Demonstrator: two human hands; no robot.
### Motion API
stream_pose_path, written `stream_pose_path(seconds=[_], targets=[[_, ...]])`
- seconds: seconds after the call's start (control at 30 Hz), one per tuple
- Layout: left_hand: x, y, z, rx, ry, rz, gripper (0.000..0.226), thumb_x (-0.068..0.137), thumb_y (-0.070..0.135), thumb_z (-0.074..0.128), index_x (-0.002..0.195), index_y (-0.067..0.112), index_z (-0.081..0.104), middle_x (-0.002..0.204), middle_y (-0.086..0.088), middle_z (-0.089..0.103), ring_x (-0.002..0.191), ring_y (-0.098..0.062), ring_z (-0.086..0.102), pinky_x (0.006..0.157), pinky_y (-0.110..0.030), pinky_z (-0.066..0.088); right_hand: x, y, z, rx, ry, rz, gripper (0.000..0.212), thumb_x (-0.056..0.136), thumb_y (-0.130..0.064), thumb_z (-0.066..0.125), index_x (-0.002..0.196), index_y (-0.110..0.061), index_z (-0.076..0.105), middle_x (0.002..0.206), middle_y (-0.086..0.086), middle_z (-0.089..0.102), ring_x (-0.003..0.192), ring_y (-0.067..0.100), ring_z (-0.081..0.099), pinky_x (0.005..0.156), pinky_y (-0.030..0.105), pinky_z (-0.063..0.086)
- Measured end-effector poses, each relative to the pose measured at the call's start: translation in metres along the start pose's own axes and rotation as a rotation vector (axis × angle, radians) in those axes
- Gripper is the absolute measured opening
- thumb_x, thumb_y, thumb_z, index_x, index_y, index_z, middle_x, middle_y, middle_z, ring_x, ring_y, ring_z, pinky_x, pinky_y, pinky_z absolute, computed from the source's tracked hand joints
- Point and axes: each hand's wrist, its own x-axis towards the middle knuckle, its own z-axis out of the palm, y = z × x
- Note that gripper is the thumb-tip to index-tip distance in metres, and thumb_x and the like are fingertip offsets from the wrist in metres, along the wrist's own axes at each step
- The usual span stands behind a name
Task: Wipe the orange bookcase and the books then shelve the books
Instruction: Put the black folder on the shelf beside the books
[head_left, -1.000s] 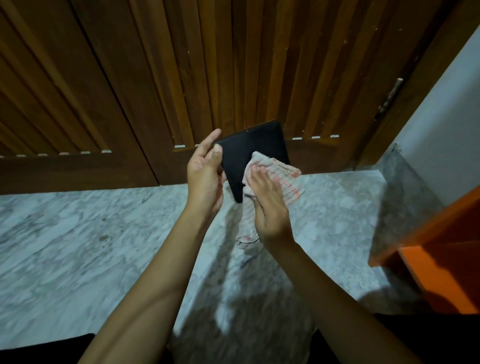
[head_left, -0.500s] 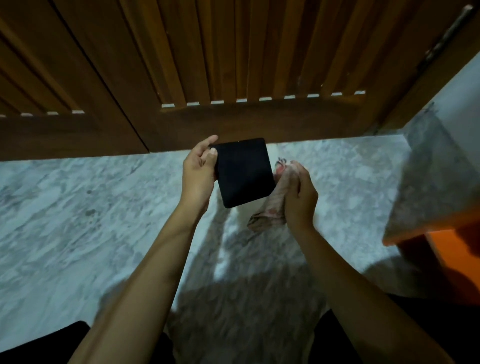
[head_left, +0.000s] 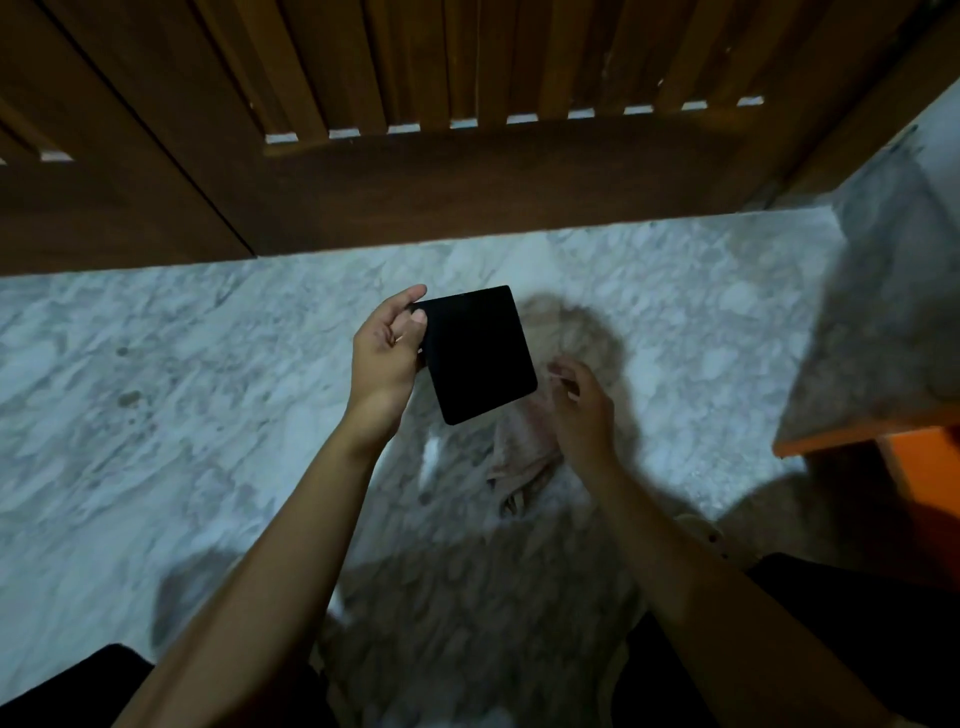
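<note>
Centre of frame: black book (head_left: 480, 353), small and thin, held tilted above marble floor (head_left: 156, 389), cover toward camera. Looks light, stiff, with smooth cover, likely slippery; best held at edge, thumb in front, fingers behind. Left hand (head_left: 384, 358) pinches its left edge that way. Right hand (head_left: 582, 410) just right of book, apart from it, fingers loosely curled. Cloth (head_left: 519, 462) blurred beneath it; cannot tell if gripped. Orange bookcase (head_left: 924, 467) at right edge, well apart. Wooden door (head_left: 415, 78) across top.
</note>
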Motion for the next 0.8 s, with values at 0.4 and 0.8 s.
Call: stream_pose_path(seconds=[0.4,0.8], targets=[[-0.074,0.09,0.031,0.403,-0.209,0.395,0.031,0.098,0.01,0.045,0.125,0.021,0.056,0.121,0.005,0.059,0.114,-0.002,0.052,0.094,-0.013,0.042,-0.008,-0.152,-0.068,0.05,-0.067,-0.192,0.023,0.099,-0.023,0.044,0.113,-0.016,0.061,0.111,0.0,0.061,0.109,0.016,0.057,0.098,0.035,0.047],[-0.196,0.179,0.06,0.873,-0.564,1.044,0.047,0.092,0.032,0.037,0.138,0.024,0.045,0.133,0.001,0.057,0.118,-0.01,0.054,0.096,-0.015,0.04,-0.102,-0.265,-0.175,0.039,0.185,-0.254,0.032,0.1,-0.022,0.04,0.131,-0.023,0.047,0.137,0.001,0.048,0.125,0.021,0.045,0.099,0.036,0.04]])
